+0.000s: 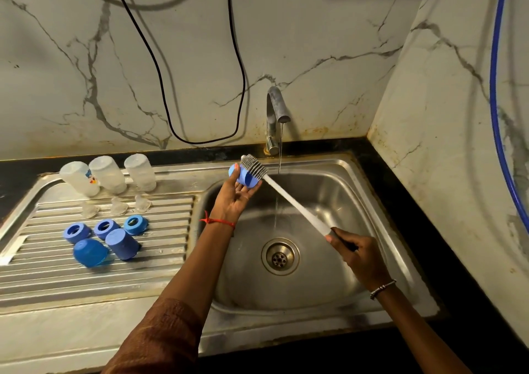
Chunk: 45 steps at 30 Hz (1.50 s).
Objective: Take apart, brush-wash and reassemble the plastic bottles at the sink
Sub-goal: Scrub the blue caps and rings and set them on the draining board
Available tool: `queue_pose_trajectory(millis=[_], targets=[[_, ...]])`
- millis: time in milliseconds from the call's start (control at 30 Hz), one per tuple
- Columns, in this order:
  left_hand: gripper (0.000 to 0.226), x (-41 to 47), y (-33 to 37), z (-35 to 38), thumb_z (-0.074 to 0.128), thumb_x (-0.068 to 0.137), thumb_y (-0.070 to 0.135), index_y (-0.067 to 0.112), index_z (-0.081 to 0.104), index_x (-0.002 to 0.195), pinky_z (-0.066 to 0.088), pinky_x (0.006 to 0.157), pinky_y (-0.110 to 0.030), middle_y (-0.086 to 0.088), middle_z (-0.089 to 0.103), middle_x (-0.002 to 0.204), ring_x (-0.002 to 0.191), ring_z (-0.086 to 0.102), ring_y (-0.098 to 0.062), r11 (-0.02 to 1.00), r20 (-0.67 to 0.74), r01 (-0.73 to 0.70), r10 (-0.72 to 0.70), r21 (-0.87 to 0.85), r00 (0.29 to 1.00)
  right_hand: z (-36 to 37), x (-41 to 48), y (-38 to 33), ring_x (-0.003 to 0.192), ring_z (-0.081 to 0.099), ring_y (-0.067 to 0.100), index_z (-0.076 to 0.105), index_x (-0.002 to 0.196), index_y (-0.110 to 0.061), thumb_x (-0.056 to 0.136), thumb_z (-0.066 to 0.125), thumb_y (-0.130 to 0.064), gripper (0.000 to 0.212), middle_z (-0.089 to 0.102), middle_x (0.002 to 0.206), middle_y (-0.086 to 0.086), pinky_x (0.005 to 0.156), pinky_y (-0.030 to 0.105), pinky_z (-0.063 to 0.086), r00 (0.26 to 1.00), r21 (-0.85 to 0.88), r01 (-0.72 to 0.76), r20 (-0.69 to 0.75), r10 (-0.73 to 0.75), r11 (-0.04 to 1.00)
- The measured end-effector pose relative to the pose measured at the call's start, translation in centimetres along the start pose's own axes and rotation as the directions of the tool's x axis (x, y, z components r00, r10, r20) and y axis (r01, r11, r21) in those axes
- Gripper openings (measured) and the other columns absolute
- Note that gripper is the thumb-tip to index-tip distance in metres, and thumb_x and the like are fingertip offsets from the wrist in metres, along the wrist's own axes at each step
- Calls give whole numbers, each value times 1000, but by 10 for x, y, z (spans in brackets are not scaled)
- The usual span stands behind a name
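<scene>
Here, the left hand (234, 199) curls round a blue cap (246, 179) above the sink (372, 190), apparently turned to meet the brush (297, 204), which the right hand (355, 249) grips by its handle end so the bristles scrub it beside the tap stream (279, 156).

**Marble corner, dark counter**

Veined white marble wall (200, 58) rose beyond the fingers (234, 177) of the left hand (233, 199), a black cable (160, 81) looping down it! Right of those fingers, a second marble wall (443, 116) carried a blue hose (491, 87); black countertop (415, 230) ran below.
</scene>
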<state>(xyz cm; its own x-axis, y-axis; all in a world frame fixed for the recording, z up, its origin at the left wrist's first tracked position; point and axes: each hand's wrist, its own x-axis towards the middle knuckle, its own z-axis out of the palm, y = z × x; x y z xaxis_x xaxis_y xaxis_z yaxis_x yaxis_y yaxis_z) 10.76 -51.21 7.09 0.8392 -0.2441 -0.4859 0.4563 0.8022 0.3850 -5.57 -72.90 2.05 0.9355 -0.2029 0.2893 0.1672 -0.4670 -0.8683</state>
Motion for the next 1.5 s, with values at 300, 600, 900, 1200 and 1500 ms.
queue_pose_trajectory(millis=[300,600,900,1200,1500], targets=[[25,2,15,-8,47,98,22,-1,52,105,58,66,-37,-19,58,100,88,59,-27,992,78,-4,-7,129,997,-29,11,12,74,68,15,75,93,-8,68,58,-72,71,74,82,6,63,30,51,997,-154,37,-58,-46,987],[27,1,8,-8,39,100,23,0,53,103,57,57,-34,-17,58,94,82,57,-25,979,97,43,-64,199,993,-23,15,12,54,56,-3,74,93,-7,73,58,-68,66,70,66,0,51,19,45,993,-202,96,-42,-107,975],[29,-5,7,-9,40,101,23,-3,52,101,56,53,-33,-20,57,93,83,57,-25,992,62,48,-55,117,997,-18,20,14,72,68,15,73,96,-5,75,61,-62,62,73,79,12,62,26,50,992,-242,117,-17,-124,963],[34,-1,5,-12,39,100,27,-2,50,110,55,56,-27,-18,56,95,78,54,-21,976,101,158,-175,152,979,-17,27,15,70,62,-4,71,103,-4,76,74,-28,36,74,81,4,60,15,47,995,-317,58,-56,-80,947],[31,-2,9,-12,46,97,27,-3,53,104,57,57,-33,-19,59,96,83,59,-25,979,49,122,-132,163,990,-21,18,13,75,63,37,63,93,-7,69,51,-78,76,63,81,26,61,25,45,995,-202,101,24,-98,974]])
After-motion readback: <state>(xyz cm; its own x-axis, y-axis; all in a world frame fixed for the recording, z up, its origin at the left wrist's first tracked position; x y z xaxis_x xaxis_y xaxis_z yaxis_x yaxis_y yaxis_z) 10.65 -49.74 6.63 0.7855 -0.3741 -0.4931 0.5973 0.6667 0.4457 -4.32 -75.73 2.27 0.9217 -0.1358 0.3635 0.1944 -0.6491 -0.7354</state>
